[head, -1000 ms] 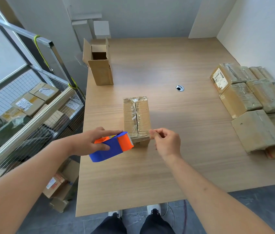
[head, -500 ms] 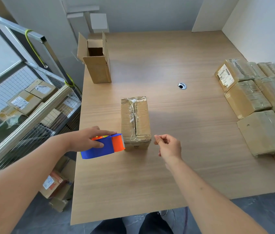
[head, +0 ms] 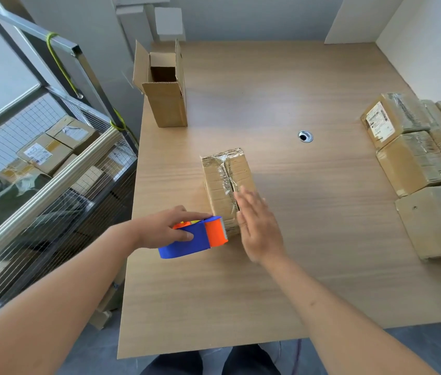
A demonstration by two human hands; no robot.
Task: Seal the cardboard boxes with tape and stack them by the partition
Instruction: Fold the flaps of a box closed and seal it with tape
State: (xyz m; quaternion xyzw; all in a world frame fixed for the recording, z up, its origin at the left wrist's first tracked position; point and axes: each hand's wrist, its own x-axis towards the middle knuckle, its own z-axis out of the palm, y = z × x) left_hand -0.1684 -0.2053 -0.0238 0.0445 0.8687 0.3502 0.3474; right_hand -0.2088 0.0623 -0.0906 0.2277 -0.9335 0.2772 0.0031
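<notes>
A small cardboard box (head: 224, 180) lies on the wooden table (head: 281, 280), clear tape running along its top seam. My right hand (head: 258, 226) lies flat with straight fingers over the box's near end. My left hand (head: 165, 228) grips a blue and orange tape dispenser (head: 195, 238) just left of the box's near corner. An open empty carton (head: 164, 87) stands upright at the table's far left. Several taped boxes (head: 414, 163) lie together at the right, beside the white partition (head: 430, 50).
A wire-mesh metal cart (head: 51, 163) holding more labelled boxes stands left of the table. A round cable hole (head: 305, 136) sits in the tabletop beyond the box. Loose cardboard lies on the floor under the table's left edge.
My right hand has let go of the tape end, opened, and moved onto the box's near end. The left hand with the dispenser drew back a little from the box.
</notes>
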